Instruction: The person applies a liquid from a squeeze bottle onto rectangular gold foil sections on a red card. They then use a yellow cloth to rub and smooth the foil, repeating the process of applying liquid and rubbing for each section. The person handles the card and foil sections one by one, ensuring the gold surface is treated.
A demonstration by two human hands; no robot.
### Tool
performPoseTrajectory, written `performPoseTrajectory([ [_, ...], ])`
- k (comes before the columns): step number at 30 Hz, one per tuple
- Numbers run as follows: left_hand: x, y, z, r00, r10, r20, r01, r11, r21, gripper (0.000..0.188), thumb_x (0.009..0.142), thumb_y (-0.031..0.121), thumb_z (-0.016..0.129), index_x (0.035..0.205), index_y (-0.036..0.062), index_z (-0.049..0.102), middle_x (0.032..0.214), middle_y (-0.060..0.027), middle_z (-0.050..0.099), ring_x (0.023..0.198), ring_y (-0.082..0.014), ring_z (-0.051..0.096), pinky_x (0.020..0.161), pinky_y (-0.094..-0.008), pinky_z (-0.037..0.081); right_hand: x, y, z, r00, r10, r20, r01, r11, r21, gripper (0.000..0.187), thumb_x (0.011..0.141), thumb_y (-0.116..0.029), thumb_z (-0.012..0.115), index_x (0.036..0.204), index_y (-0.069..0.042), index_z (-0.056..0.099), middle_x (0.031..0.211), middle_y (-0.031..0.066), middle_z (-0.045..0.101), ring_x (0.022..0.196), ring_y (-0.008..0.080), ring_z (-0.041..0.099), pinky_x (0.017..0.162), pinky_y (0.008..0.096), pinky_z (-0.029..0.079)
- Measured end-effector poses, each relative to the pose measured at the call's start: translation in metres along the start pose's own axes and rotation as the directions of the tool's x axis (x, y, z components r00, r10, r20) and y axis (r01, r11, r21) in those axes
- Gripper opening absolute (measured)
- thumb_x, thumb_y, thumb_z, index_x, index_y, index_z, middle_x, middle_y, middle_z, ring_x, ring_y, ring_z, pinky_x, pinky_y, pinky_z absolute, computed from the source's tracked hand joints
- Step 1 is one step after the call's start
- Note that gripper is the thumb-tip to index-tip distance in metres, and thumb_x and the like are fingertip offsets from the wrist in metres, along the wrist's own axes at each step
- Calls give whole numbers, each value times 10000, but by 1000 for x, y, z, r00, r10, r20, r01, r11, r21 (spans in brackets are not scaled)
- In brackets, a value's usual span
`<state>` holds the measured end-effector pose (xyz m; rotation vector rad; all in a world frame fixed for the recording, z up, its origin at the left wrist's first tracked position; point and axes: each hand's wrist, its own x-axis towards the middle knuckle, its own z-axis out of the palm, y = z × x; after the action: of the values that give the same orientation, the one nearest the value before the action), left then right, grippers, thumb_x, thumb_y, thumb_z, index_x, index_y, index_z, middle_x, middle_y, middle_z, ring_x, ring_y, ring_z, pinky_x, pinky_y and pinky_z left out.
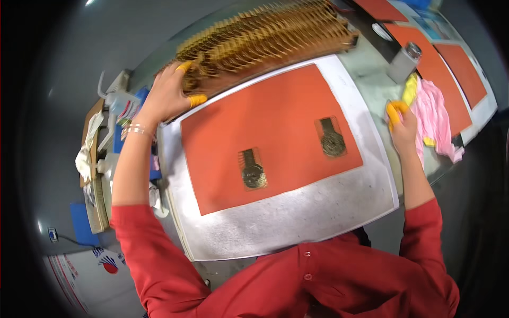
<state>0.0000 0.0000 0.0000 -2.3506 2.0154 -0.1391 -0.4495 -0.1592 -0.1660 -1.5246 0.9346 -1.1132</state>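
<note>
Left hand at the rack's near-left end, right hand off by the pink cloth

Left hand [167, 95]: thumb and forefinger, both in yellow finger cots, spread well apart at the left end of the rack of gold-brown plates [270, 42]. Leftmost plates sit just beside the fingertips, partly within the gap. Can't tell whether it's touching one; no pinch visible. The rest of the row runs off to the upper right, away from that hand.

Right hand [404, 124]: thumb and finger curled close, yellow cots, just left of the pink cloth [432, 106] and below the grey bottle [404, 62]. Can't tell if anything is pinched; blurred there.

Between the hands: orange sheet [275, 116] on the white board [286, 228]. Two dark-and-gold pieces lie on it, apart: left piece [252, 170] toward the lower edge, right piece [332, 139] near the right edge. Both clear of either hand.
</note>
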Motion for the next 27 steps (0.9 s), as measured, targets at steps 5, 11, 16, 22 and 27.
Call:
performPoseTrajectory([
  [5, -99, 103, 51, 957, 288, -24, -272, 872, -408, 956, 507, 437, 834, 1264, 21, 424, 1266, -178, 436, 1200, -353, 393, 1010, -434, 298, 0, -13, -9, 1000, 14, 6, -14, 998, -61, 101, 872, -105, 560, 870, -5, 571, 674, -1, 539, 552, 38, 405, 484, 192, 303],
  [11, -130, 140, 84, 985, 159, 62, -116, 891, -439, 990, 498, 299, 866, 1304, 43, 349, 1232, -154, 360, 1138, -345, 342, 990, -434, 293, 3, -8, -9, 999, -41, 3, 41, 999, -32, 85, 870, -105, 566, 866, -21, 574, 667, -13, 525, 576, 47, 420, 518, 204, 333],
  [16, -145, 147, 72, 994, 34, 106, 22, 875, -483, 942, 553, 251, 826, 1326, 48, 327, 1254, -179, 333, 1134, -356, 366, 979, -423, 303, 2, -16, -1, 1000, -29, 6, 29, 991, -133, 112, 864, -136, 582, 880, -26, 591, 667, -11, 532, 584, 44, 429, 521, 206, 335],
  [22, -90, 86, 23, 956, 132, -260, -181, 968, -173, 833, 593, 286, 743, 1279, 0, 367, 1168, -184, 460, 1089, -333, 441, 946, -421, 320, -3, -2, -12, 999, 47, -15, -46, 998, 36, 97, 887, -102, 548, 930, -19, 574, 690, -18, 511, 530, 28, 369, 469, 186, 266],
  [27, -20, 14, 2, 984, 11, -177, 12, 992, 129, 805, 625, 321, 692, 1295, 11, 370, 1134, -158, 491, 1089, -302, 444, 971, -417, 290, 1, 5, -12, 1000, -9, 16, 8, 1000, 24, 73, 901, -91, 528, 914, -30, 565, 676, -23, 504, 520, 19, 350, 460, 179, 252],
])
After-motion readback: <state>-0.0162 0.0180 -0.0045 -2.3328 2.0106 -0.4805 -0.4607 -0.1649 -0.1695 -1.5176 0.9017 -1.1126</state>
